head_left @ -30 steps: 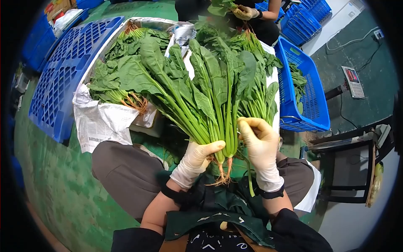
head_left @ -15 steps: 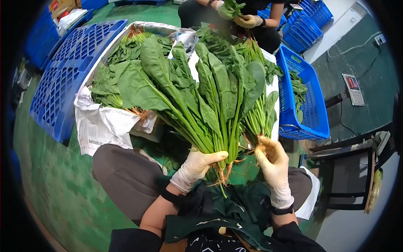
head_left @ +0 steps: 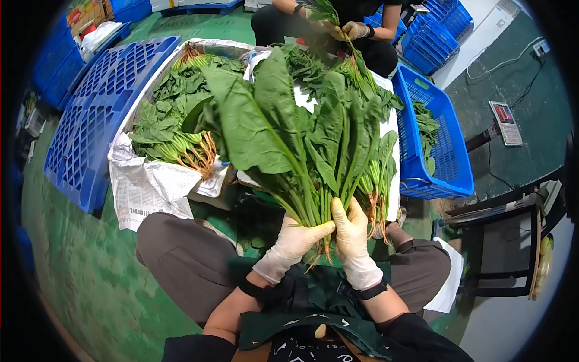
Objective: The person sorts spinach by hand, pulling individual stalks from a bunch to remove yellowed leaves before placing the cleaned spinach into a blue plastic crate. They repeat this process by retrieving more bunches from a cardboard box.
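A large bunch of leafy greens (head_left: 310, 145) stands upright in front of me, its leaves fanned out and its thin roots hanging below my fingers. Wrapped round the left side of its stems is my left hand (head_left: 295, 241), in a pale glove, with the thumb across the front. My right hand (head_left: 351, 238), also gloved, presses on the right side of the stems close to the left thumb. Just right of the bunch, more rooted greens (head_left: 378, 175) lie on a white surface. Another pile of greens (head_left: 181, 130) rests on newspaper (head_left: 151, 187) at the left.
A blue crate (head_left: 449, 151) with some greens stands at the right. Blue pallets (head_left: 102, 102) lie at the left. Across from me, a co-worker's gloved hands (head_left: 347, 30) hold greens. A scale display (head_left: 505, 123) and a black frame (head_left: 512, 286) are farther right.
My right hand has moved left from the greens at the right and closed on the bunch's stems. The bunch has turned, and its leaves have shifted right, uncovering more of the left pile.
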The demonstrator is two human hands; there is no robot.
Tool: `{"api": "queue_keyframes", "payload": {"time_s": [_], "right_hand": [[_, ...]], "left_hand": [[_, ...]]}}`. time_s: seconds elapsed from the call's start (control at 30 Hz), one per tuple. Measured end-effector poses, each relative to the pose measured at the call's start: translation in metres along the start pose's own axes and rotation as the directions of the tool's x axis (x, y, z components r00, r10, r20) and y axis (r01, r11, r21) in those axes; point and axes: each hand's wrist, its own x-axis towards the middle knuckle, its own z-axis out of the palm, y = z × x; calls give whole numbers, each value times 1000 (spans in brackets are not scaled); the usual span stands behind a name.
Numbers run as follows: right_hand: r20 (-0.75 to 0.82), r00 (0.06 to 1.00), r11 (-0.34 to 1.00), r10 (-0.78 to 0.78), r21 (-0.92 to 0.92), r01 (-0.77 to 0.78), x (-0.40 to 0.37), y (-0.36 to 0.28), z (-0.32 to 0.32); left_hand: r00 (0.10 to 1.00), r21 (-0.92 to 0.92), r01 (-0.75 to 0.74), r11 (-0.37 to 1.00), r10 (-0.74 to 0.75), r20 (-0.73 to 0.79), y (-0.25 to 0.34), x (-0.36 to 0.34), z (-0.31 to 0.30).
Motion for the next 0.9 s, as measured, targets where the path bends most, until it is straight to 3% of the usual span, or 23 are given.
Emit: {"api": "queue_keyframes", "payload": {"time_s": [0.07, 0.13, 0.17, 0.2, 0.27, 0.3, 0.33, 0.4, 0.43, 0.57, 0.67, 0.7, 0.8, 0.87, 0.9], "right_hand": [[-2, 1000, 1000, 1, -2, -1, 2, 6, -2], [154, 980, 992, -129, 12, 129, 2, 6, -5], [198, 978, 997, -69, -13, 73, 1, 2, -6], [192, 979, 997, -74, -9, 77, 1, 2, -5], [278, 958, 991, 78, -122, -46, 1, 0, -7], [305, 928, 977, 214, -75, -200, 3, -3, -10], [298, 932, 979, 204, -76, -190, 4, -3, -12], [265, 938, 961, 224, 100, -257, 2, -1, -12], [275, 937, 948, 215, 172, -268, 2, -3, -12], [304, 914, 904, 269, 247, -348, 4, -12, -18], [265, 942, 944, 205, 202, -262, 2, -23, -16], [246, 946, 928, 211, 254, -273, -2, -30, -11], [212, 953, 964, 216, 110, -243, 8, -43, -19], [193, 917, 927, 349, 76, -368, 13, -57, -19], [266, 900, 926, 346, 59, -373, 21, -53, -20]], "left_hand": [[1000, 23, -16, 1000, 17, -3, 0, 1, 1], [1000, 129, 5, 992, -8, 18, 5, 3, 6], [998, 210, -32, 977, 43, -51, -2, 4, 10], [995, 519, -82, 851, 96, 0, -2, 3, 9], [960, 943, -112, 313, 279, 22, -7, 1, 16], [979, 963, -47, 265, 206, -9, 0, -2, 21], [978, 962, -59, 267, 209, 2, 6, -3, 24], [986, 992, -61, 114, 160, 42, 13, -6, 28], [995, 990, -62, 123, 82, 52, 16, -6, 28], [996, 983, -75, 168, 64, 65, 19, -5, 34], [991, 961, -128, 243, 68, 115, 23, -5, 32], [978, 950, -198, 241, 115, 175, 21, -4, 28], [927, 802, -350, 484, 300, 224, 21, 3, 28], [900, 799, -405, 444, 345, 265, 17, 10, 26], [907, 825, -394, 404, 317, 277, 17, 10, 26]]}}
